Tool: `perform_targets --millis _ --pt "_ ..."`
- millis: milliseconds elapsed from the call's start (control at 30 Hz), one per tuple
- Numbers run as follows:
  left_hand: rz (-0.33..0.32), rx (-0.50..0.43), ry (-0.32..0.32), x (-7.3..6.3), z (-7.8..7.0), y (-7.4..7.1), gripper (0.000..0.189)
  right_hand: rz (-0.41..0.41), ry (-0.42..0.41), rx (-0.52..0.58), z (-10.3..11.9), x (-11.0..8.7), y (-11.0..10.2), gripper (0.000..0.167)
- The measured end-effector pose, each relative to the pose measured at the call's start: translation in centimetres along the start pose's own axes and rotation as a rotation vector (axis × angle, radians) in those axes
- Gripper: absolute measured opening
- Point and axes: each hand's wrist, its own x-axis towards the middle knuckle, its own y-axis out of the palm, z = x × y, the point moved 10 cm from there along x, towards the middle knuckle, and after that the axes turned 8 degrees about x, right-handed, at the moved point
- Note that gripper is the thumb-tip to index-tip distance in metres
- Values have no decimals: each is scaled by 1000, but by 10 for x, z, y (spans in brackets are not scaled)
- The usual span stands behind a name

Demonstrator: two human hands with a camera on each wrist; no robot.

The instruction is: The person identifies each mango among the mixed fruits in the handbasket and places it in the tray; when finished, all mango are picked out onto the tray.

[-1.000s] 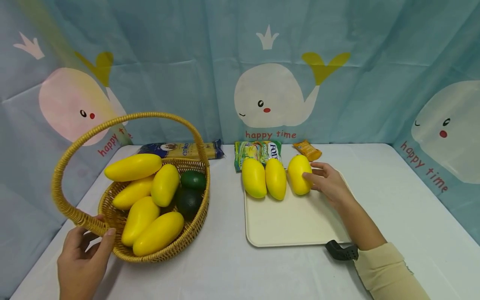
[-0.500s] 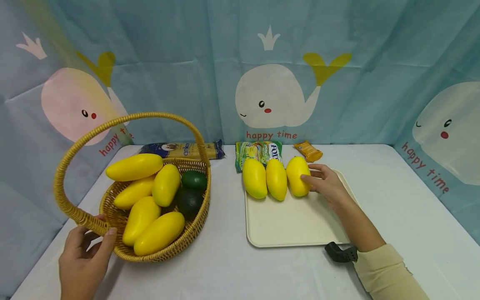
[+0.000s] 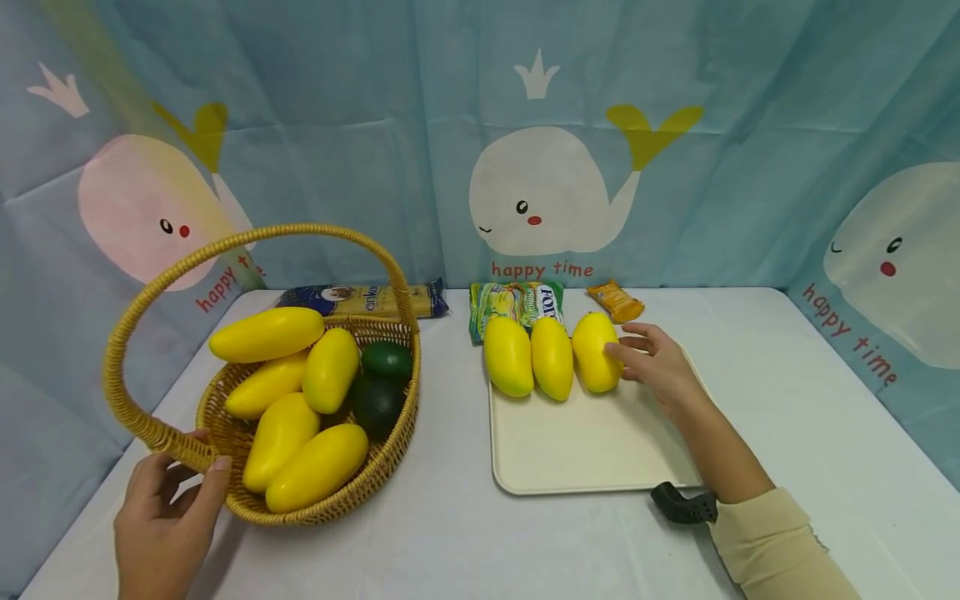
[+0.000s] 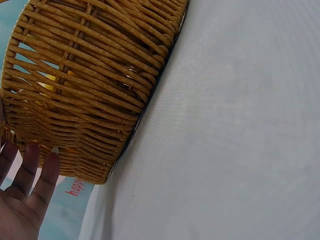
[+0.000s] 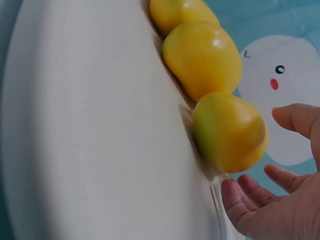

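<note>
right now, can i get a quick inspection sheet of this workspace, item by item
surface: white table, bare patches between the items
job's things: three yellow mangoes on the cream tray; the rightmost mango sits by the right hand; wicker basket holds five more yellow mangoes and two dark green fruits
clutter: blue packet behind the basket, green packet and orange packet behind the tray
hands: left hand grips the basket handle base; right hand open, fingers spread beside the rightmost mango, contact unclear
cables: nothing seen; black strap at the right wrist
surroundings: blue whale-print curtain on all sides
</note>
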Motion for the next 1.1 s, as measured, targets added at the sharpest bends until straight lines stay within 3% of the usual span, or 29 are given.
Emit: perform_targets --millis 133,300,467,600,767,967,1100 --pt "1 -8 4 0 1 0 44 -31 -88 -52 13 -5 0 72" --pt "4 -4 -2 0 1 0 43 -79 -335 -150 43 -19 8 57" --pt "6 4 -9 0 0 0 43 -66 -557 -244 74 -37 36 47" --pt "5 2 -13 0 2 1 44 -11 -658 -260 98 -51 71 43" --pt "5 3 -16 -1 4 1 44 132 -740 -231 123 -63 132 43" --pt "7 14 21 1 0 1 44 309 -829 -204 143 -73 206 46" --pt "13 27 20 1 0 1 44 388 -852 -252 150 -73 250 48"
